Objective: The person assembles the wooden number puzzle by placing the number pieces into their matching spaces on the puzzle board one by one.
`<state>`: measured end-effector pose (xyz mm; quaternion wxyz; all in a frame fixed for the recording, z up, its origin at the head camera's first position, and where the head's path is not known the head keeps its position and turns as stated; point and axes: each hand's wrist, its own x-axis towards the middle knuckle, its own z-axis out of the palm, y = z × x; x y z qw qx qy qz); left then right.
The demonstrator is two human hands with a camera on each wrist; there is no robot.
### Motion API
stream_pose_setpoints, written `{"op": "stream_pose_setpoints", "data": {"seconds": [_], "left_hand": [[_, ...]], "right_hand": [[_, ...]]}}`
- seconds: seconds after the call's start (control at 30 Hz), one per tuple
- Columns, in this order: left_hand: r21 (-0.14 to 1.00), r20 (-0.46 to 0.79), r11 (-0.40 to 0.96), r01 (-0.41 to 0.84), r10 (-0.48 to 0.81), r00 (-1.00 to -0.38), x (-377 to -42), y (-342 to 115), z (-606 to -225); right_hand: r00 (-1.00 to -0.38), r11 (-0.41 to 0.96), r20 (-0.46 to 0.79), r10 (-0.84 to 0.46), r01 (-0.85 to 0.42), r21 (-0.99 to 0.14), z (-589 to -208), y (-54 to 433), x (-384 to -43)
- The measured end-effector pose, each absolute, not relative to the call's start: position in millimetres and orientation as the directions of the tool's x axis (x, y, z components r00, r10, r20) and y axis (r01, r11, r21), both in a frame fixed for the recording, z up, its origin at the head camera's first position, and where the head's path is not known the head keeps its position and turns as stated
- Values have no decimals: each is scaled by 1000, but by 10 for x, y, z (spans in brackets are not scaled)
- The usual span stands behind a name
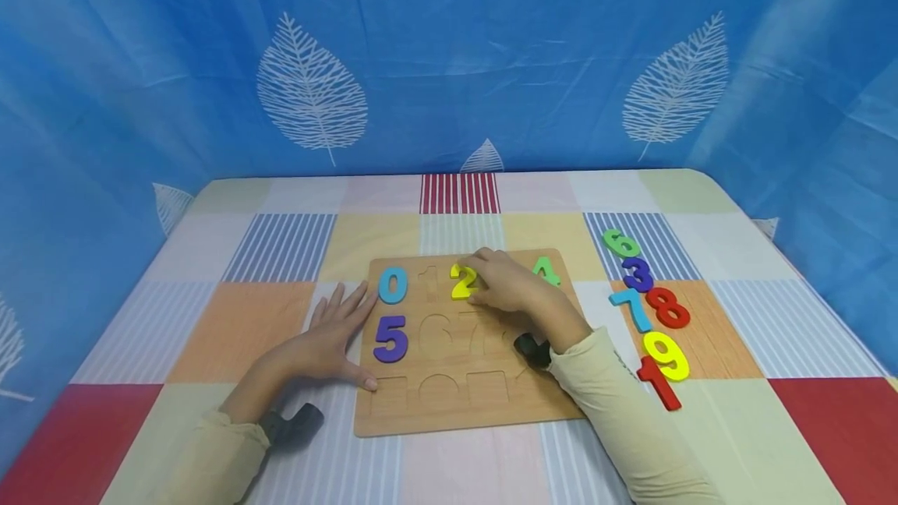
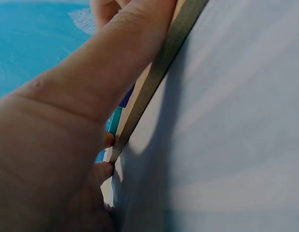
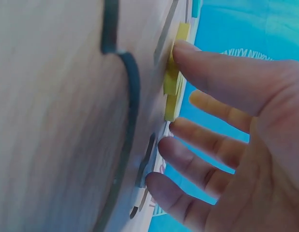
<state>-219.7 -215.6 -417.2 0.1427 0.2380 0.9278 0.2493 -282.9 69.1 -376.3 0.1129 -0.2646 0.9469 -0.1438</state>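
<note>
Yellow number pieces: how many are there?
2. The yellow 2 is on the wooden board's far row, at the right hand's fingertips; the yellow 9 lies on the tablecloth right of the board, beside the red 1. The hand could hide more.

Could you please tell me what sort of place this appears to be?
It looks like an improvised tabletop play or filming spot, probably indoors: a patchwork-patterned tablecloth, a blue leaf-print curtain hanging behind and at the sides, and a wooden number board with loose coloured numbers beside it.
</note>
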Motion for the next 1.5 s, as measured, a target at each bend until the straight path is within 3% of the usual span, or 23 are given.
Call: {"op": "stream_pose_setpoints", "data": {"seconds": [0.5, 1.07, 1.5], "left_hand": [[543, -139, 749, 379, 525, -840, -2193, -2180, -4146], [534, -117, 744, 401, 535, -837, -2199, -2194, -4173], [545, -133, 742, 389, 535, -835, -2216, -2195, -4168]], "right_hand": [[-859, 816, -37, -511, -471, -335, -3826, 977, -2552], [-895, 855, 102, -435, -446, -265, -3827, 1750, -1994], [-923, 897, 23, -385, -380, -228, -3800, 2368, -1484]]}}
